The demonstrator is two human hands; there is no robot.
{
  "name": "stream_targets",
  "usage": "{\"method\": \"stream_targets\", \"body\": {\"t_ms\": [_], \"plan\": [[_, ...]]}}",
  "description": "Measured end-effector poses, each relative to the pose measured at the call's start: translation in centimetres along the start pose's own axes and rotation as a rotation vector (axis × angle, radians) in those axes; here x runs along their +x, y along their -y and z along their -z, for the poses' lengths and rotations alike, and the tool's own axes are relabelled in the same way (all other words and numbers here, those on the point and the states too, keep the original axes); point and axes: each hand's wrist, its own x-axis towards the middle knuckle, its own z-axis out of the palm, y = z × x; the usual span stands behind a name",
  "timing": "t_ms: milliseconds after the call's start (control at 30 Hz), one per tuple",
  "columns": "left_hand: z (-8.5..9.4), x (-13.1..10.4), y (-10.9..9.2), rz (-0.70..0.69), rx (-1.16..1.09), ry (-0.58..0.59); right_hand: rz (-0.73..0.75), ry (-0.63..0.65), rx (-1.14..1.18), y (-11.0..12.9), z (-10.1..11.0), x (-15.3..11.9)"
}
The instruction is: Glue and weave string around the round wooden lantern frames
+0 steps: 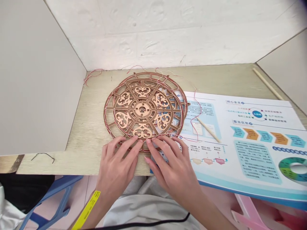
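A round openwork wooden wheel [143, 109] with scroll-shaped cutouts lies on top of another round wooden frame [185, 99] that sticks out at the back right. Thin red and white wires [200, 105] run around the rims and trail off to the right. Both hands rest on the wheel's near rim. My left hand [118, 159] has its fingers stretched over the rim, the thumb mostly hidden. Close beside it, my right hand [171, 159] lays spread fingertips on the rim, its thumb apart near the front edge. The fingers partly cover the near rim.
A printed sheet [254, 134] lies under the wheel's right side, with a thin wooden stick [208, 129] on it. Another wooden rod [267, 83] lies at the back right. Loose wires [92, 76] lie back left. Grey panels [35, 80] and a white wall [153, 35] enclose the table.
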Motion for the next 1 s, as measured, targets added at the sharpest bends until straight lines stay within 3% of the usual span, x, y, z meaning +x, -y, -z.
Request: {"method": "stream_targets", "body": {"t_ms": [333,633,733,867,1000], "plan": [[0.8,1.5,1.3,-0.113,0.017,0.016,0.013,-0.017,0.051,-0.5,0.1,-0.2],[0.5,1.4,1.3,-0.125,0.006,0.019,-0.004,-0.024,0.137,-0.9,0.2,0.4],[0.5,1.5,1.4,-0.136,0.013,0.018,-0.021,0.081,0.208,-2.0,0.6,2.0],[0.5,1.6,1.4,-0.129,0.015,0.024,-0.01,0.357,0.29,-3.8,1.3,5.1],[0.5,1.5,1.5,-0.138,0.013,0.009,0.088,0.55,0.269,-5.0,1.7,7.4]]}}
